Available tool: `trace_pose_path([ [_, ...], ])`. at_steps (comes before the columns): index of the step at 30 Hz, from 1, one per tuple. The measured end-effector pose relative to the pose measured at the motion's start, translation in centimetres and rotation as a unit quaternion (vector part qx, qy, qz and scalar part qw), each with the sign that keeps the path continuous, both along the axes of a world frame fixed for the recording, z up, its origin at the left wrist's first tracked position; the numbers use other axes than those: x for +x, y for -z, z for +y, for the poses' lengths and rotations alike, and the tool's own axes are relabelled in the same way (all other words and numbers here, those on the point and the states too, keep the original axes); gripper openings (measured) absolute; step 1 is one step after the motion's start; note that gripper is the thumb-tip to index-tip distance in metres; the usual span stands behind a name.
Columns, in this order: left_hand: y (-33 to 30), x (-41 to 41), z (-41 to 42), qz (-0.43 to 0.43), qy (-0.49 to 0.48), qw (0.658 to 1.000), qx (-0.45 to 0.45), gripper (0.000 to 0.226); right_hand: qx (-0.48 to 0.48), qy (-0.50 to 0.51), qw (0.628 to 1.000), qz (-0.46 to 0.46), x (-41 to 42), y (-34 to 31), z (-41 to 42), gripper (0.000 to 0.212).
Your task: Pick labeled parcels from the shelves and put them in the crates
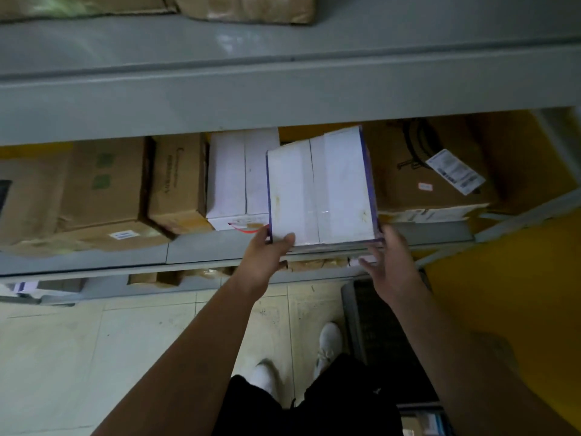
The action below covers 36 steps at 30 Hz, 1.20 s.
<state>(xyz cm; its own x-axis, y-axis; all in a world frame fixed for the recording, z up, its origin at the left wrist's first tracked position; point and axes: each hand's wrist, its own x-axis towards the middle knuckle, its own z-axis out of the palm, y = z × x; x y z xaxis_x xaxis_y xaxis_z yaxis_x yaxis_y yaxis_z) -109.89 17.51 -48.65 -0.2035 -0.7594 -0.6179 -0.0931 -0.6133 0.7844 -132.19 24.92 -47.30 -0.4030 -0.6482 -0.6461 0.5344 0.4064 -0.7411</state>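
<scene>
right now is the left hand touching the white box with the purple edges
Touching. The head view shows the left hand gripping the near left corner of the white box, thumb lying on its top face.

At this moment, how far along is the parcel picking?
Done: nothing visible; no parcel shows in the dark crate on the floor. In hand: the left hand grips the white box at its near left corner, and the right hand is at its near right corner. Left: carrying it to the crate; other boxes remain shelved.
</scene>
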Motion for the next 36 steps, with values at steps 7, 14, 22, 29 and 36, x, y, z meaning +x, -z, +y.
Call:
trace_pose_path([
  [7,-2.6,5.1,-0.5,0.093,-0.063,0.994,0.017,0.021,-0.109,-0.067,0.985,0.116,5.5,-7.6,1.9,0.064],
  [14,-5.6,10.1,2.1,0.205,-0.019,0.978,0.016,0.052,-0.15,-0.157,0.959,0.182,13.2,-10.6,2.9,0.027],
  [22,-7.3,14.1,2.4,0.303,-0.025,0.952,0.028,0.077,-0.1,-0.164,0.955,0.225,16.4,-11.1,3.7,0.065],
  [29,-5.8,16.8,3.6,0.302,-0.047,0.951,0.036,0.066,-0.073,-0.175,0.965,0.179,15.9,-11.6,2.8,0.099],
  [36,-5.2,16.6,2.9,0.199,-0.106,0.974,-0.01,0.028,-0.105,-0.131,0.96,0.224,14.1,-11.0,3.6,0.02],
])
